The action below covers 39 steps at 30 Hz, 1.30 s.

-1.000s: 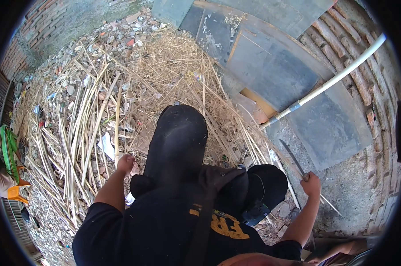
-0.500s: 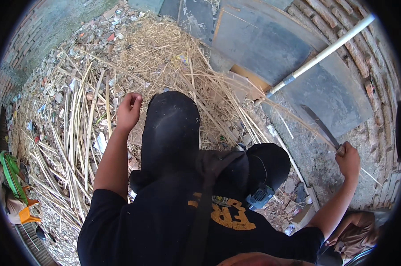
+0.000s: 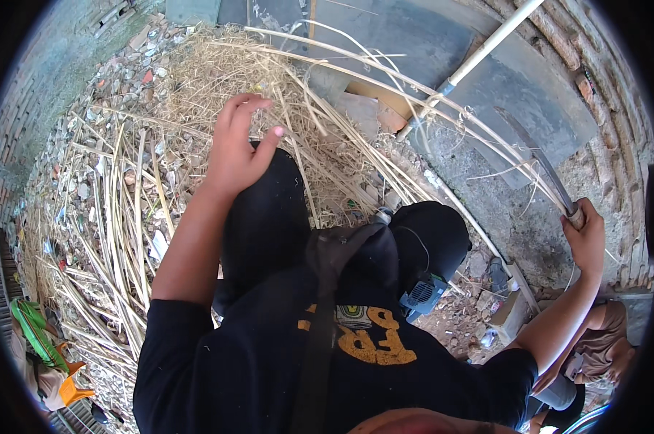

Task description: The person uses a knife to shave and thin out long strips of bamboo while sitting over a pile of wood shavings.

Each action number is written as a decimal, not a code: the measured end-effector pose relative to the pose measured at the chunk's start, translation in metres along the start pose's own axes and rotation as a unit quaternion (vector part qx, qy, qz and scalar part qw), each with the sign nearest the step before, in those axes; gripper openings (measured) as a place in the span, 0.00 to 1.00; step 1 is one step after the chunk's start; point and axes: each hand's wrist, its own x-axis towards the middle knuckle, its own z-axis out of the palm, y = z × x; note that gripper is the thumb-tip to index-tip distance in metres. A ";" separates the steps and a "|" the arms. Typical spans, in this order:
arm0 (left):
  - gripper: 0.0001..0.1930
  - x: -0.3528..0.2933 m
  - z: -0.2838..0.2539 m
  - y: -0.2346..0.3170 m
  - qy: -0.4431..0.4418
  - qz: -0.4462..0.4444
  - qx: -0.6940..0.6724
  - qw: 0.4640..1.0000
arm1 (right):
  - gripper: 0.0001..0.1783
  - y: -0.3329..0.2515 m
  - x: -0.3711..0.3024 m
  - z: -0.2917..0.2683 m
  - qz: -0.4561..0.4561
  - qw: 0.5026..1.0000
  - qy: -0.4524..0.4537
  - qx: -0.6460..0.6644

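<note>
My left hand (image 3: pixel 238 141) is raised above my knee with fingers spread, holding nothing, over a heap of dry straw and cut stalks (image 3: pixel 218 79). My right hand (image 3: pixel 586 239) is closed round the handle of a long curved blade (image 3: pixel 540 163) that points up and away, with several thin pale stalks (image 3: pixel 414 79) arching past it. I sit low, black trousers and black shirt filling the lower middle.
Split pale canes (image 3: pixel 117 239) lie strewn over rubble on the left. A white pole (image 3: pixel 479 54) leans across dark slabs (image 3: pixel 443 29) at the top right. Brick wall (image 3: pixel 616 108) on the right. Green and orange items (image 3: pixel 41 354) at lower left. Another person's arm (image 3: pixel 602 347) at lower right.
My left hand has risen from beside my knee up over the straw and spread its fingers. My right hand has lifted with the blade, up and to the right.
</note>
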 end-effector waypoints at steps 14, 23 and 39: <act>0.28 0.030 -0.071 -0.013 -0.122 0.023 0.228 0.966 | 0.14 -0.041 0.003 0.047 -0.079 0.988 0.027 0.128; 0.30 0.069 -0.093 -0.014 -0.167 0.086 0.245 0.951 | 0.14 -0.054 0.026 0.061 -0.132 0.977 0.080 0.144; 0.29 0.020 -0.079 -0.063 -0.267 -0.060 0.183 0.944 | 0.36 -0.017 0.041 0.091 -0.106 0.974 0.049 0.192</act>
